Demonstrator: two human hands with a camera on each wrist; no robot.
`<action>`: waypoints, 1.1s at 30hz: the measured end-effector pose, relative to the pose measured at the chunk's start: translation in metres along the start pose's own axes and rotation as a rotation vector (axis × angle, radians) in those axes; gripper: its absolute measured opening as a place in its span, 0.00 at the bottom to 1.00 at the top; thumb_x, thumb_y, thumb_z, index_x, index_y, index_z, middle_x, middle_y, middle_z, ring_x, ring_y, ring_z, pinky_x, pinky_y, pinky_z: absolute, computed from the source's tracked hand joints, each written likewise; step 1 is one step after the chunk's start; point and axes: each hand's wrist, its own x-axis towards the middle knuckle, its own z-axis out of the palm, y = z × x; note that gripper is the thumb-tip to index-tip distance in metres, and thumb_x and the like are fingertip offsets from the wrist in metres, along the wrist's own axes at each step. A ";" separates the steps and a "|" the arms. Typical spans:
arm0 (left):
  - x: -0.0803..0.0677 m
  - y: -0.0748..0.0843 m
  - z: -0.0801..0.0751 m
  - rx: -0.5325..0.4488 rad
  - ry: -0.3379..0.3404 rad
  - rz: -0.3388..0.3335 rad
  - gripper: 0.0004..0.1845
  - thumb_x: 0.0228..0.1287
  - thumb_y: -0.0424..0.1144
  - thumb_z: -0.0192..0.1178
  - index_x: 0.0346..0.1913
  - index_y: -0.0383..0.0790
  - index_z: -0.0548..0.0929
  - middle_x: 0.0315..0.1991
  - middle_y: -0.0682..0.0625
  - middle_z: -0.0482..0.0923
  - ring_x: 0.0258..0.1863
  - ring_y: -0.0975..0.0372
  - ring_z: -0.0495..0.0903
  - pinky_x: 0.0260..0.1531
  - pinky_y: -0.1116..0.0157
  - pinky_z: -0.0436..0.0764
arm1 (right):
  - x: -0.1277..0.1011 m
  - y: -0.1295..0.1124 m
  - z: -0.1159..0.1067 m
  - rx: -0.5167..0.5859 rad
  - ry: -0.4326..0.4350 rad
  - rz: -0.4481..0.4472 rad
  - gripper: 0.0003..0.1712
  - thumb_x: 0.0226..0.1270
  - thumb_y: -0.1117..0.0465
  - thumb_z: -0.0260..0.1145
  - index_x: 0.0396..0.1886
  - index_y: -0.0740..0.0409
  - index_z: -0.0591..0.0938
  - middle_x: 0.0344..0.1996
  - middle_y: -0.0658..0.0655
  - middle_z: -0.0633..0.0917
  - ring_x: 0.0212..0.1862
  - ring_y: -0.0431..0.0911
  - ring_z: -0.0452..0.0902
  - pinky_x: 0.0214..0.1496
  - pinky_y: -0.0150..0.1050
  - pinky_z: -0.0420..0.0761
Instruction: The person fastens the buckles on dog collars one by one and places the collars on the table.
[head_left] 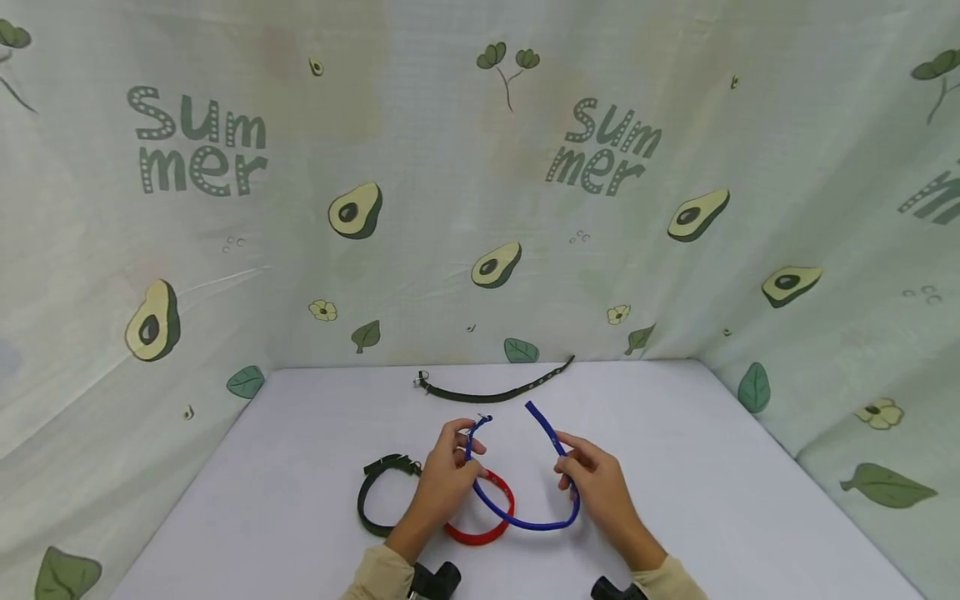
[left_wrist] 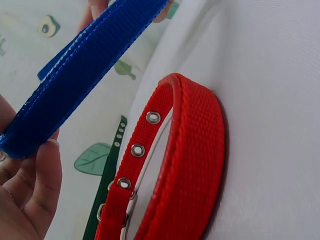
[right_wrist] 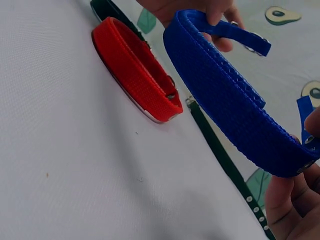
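A blue collar (head_left: 536, 526) is held unfastened in a U shape above the table, its webbing bending down between both hands. My left hand (head_left: 447, 475) pinches it near the end with the metal buckle. On the other side my right hand (head_left: 598, 482) grips the strap near its eyelet end, leaving the blue tip pointing up and away. Below the blue collar lies a red collar (left_wrist: 200, 145), closed into a loop, with metal eyelets and a buckle. The left hand and forearm partly cover the red collar in the head view.
A dark green collar (head_left: 363, 504) lies looped left of the red one, partly behind the left forearm. Farther back, another dark green collar (head_left: 480, 398) lies stretched out near the table's rear edge. A printed cloth (head_left: 420, 125) hangs behind the white table (head_left: 712, 467).
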 end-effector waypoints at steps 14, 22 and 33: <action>0.011 0.013 0.009 0.051 -0.078 0.023 0.32 0.66 0.28 0.56 0.72 0.50 0.69 0.42 0.42 0.77 0.32 0.61 0.82 0.33 0.67 0.81 | -0.001 -0.007 -0.001 0.037 -0.017 -0.050 0.17 0.70 0.71 0.62 0.56 0.58 0.85 0.32 0.68 0.81 0.25 0.48 0.77 0.25 0.36 0.79; 0.013 0.016 0.011 0.064 -0.115 0.033 0.32 0.66 0.29 0.56 0.72 0.51 0.70 0.41 0.43 0.78 0.32 0.62 0.82 0.34 0.66 0.82 | -0.004 -0.009 -0.002 0.035 -0.013 -0.081 0.13 0.70 0.62 0.68 0.52 0.56 0.86 0.31 0.70 0.80 0.24 0.46 0.75 0.24 0.35 0.78; 0.010 0.011 0.012 0.172 -0.140 0.054 0.33 0.64 0.32 0.57 0.73 0.55 0.70 0.41 0.49 0.80 0.34 0.61 0.78 0.31 0.66 0.81 | -0.008 -0.009 0.002 -0.050 -0.025 -0.084 0.13 0.68 0.61 0.70 0.51 0.52 0.87 0.32 0.59 0.82 0.25 0.47 0.76 0.23 0.34 0.75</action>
